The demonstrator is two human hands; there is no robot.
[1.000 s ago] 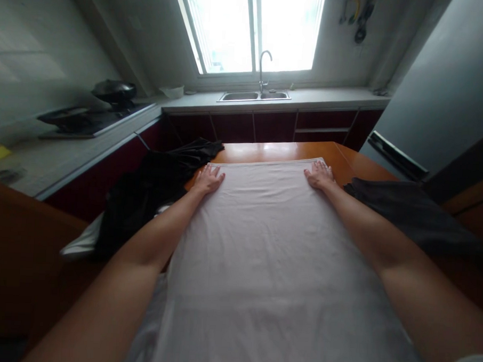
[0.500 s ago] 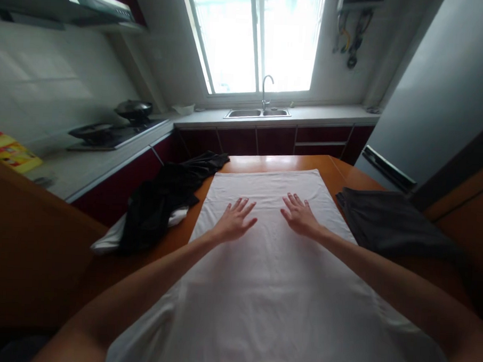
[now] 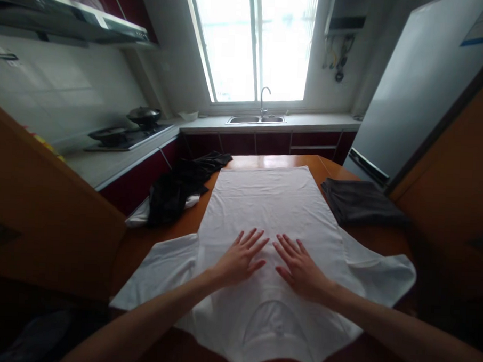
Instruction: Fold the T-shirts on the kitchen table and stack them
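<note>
Shirt (image 3: 265,198): white, short-sleeved, spread flat through the center and lower center of the frame, hem toward the top and collar toward the bottom edge; faint creases across the upper part.
Sleeves: laid out to both sides, one smooth toward the lower left (image 3: 160,268), one looser and wrinkled toward the lower right (image 3: 381,275).
Neckline (image 3: 275,329): a rounded opening at bottom center, below both hands.
Left hand (image 3: 238,261): palm down on the shirt just below the middle of the frame, fingers slightly apart, thumb spread toward the other hand; gripping nothing.
Right hand (image 3: 301,271): palm down on the shirt just right of center, fingers slightly apart, thumb angled inward; near the left hand, well short of touching; gripping nothing.
Table (image 3: 274,161): polished orange-brown wood, under the shirt, shining along the far edge.
Black clothes (image 3: 177,191): heaped loosely left of center, with a white cloth (image 3: 138,216) showing underneath.
Dark gray cloth (image 3: 358,202): folded into a flat pile, right of center.
Far counter (image 3: 320,120): pale, across the upper middle, with a metal sink (image 3: 244,120) and curved faucet (image 3: 262,104) beneath a bright window (image 3: 231,47).
Upper left: a range hood (image 3: 72,21) above a stove (image 3: 135,139) bearing a lidded pan (image 3: 144,114).
Upper right: a tall silver fridge (image 3: 422,82).
</note>
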